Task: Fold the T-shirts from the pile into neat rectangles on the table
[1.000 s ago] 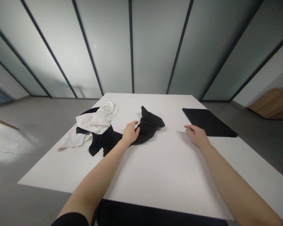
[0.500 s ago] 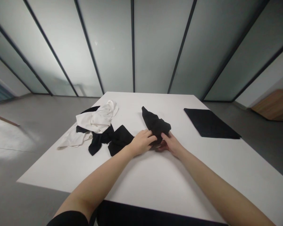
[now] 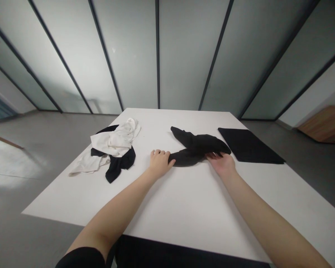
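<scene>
A crumpled black garment point(image 3: 197, 143) lies across the middle of the white table, spread between my two hands; its exact kind cannot be made out. My left hand point(image 3: 159, 162) is closed on its left end, the thumb towards me and the fingers on the far side. Palm up, my right hand point(image 3: 221, 162) holds the right part from beneath, its fingers partly hidden by the cloth. One flap of the garment points away from me to the left.
To the left, a loose pile has a white garment point(image 3: 117, 139) over a black garment point(image 3: 120, 164). A flat, folded black cloth point(image 3: 249, 146) lies at the right. The white table point(image 3: 181, 208) stands before a frosted glass partition point(image 3: 181, 56).
My right hand has moved right, and my left hand slightly left. The black garment has been pulled away from the pile and opened out sideways.
</scene>
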Action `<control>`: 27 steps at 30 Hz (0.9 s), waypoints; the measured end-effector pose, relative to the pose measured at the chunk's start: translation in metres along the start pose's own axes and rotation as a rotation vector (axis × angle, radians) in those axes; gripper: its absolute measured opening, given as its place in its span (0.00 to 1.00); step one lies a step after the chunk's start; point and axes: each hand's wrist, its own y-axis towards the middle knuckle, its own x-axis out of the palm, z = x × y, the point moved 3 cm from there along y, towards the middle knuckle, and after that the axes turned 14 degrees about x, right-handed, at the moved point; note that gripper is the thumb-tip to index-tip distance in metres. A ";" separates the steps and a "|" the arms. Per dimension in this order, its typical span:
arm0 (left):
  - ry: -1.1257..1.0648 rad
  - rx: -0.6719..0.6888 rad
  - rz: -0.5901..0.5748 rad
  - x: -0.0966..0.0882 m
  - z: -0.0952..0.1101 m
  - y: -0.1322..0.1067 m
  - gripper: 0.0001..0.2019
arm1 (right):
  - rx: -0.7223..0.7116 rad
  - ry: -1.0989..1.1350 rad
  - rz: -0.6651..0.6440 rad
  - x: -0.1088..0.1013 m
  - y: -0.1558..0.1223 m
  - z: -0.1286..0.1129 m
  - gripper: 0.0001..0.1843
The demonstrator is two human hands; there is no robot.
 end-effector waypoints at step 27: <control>-1.467 -0.360 0.374 0.062 -0.015 0.013 0.17 | 0.521 -0.196 -0.383 0.047 -0.069 0.022 0.38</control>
